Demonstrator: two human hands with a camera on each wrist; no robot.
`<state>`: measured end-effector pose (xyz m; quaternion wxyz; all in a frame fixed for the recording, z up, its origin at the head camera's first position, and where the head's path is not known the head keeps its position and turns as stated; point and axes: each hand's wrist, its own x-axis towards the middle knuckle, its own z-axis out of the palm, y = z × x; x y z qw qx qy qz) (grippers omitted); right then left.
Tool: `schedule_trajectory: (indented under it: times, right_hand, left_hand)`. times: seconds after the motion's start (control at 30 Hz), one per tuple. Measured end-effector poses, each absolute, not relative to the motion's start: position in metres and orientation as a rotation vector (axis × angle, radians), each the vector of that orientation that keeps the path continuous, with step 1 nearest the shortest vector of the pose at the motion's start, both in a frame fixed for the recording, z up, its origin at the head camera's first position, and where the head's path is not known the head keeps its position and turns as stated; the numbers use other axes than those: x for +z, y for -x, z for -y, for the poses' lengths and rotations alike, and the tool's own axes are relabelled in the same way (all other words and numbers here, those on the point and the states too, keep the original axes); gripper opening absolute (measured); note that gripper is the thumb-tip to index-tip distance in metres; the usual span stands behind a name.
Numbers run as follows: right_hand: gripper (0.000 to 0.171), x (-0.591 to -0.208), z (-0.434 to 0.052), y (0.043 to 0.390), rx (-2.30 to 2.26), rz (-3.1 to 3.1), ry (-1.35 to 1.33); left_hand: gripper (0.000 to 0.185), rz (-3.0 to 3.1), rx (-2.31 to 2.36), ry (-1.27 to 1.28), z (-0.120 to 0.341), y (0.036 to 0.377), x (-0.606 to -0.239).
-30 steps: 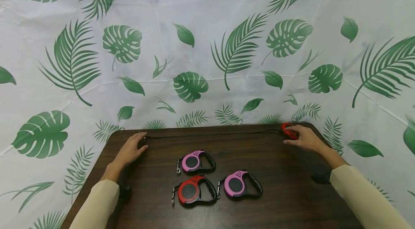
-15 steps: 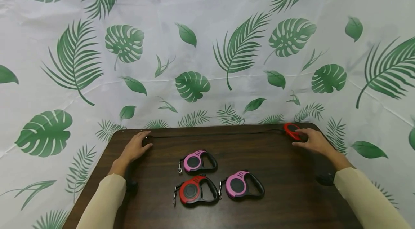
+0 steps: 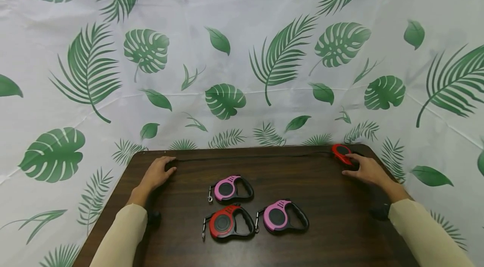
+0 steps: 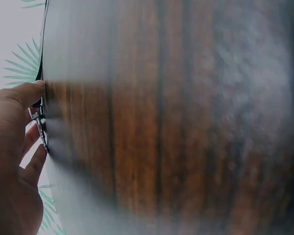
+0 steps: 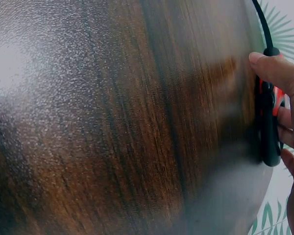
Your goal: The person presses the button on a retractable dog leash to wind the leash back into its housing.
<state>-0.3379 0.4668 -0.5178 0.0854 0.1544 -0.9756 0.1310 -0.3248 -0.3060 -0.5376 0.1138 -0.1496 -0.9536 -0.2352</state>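
Observation:
A red retractable dog leash (image 3: 341, 152) lies at the far right corner of the brown table. My right hand (image 3: 366, 171) grips it; in the right wrist view the thumb is on the near side of its black handle (image 5: 271, 139), fingers behind. The thin black leash cord (image 3: 257, 156) runs out along the back edge to the far left. There my left hand (image 3: 156, 173) pinches the cord's end, by the metal clip (image 4: 39, 126) that hangs between thumb and fingers in the left wrist view.
Two pink-and-black retractable leashes, one farther back (image 3: 225, 190) and one nearer on the right (image 3: 275, 216), lie mid-table with a second red leash (image 3: 221, 223). Their clips point left. A white leaf-print cloth (image 3: 242, 61) hangs behind the table (image 3: 332, 233).
My right hand has shifted slightly to the right, and more of the red leash's round case shows. The left hand stays at the cord's end. The view has turned a little.

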Motion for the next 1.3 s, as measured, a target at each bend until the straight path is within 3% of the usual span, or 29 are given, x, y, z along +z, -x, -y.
schedule_trajectory:
  times: [0.3,0.8,1.3]
  right_hand:
    - [0.076,-0.519,-0.469,0.334,0.404,2.894,-0.463]
    - [0.066,-0.518,-0.479,0.324,0.440,2.827,-0.493]
    - [0.060,-0.522,-0.483,0.321,0.417,2.836,-0.498]
  left_hand:
    - [0.024,2.766,-0.683,0.410,0.309,0.321,-0.537]
    - [0.023,2.759,-0.742,0.502,0.315,0.319,-0.534]
    - [0.006,2.758,-0.718,0.530,0.314,0.314,-0.536]
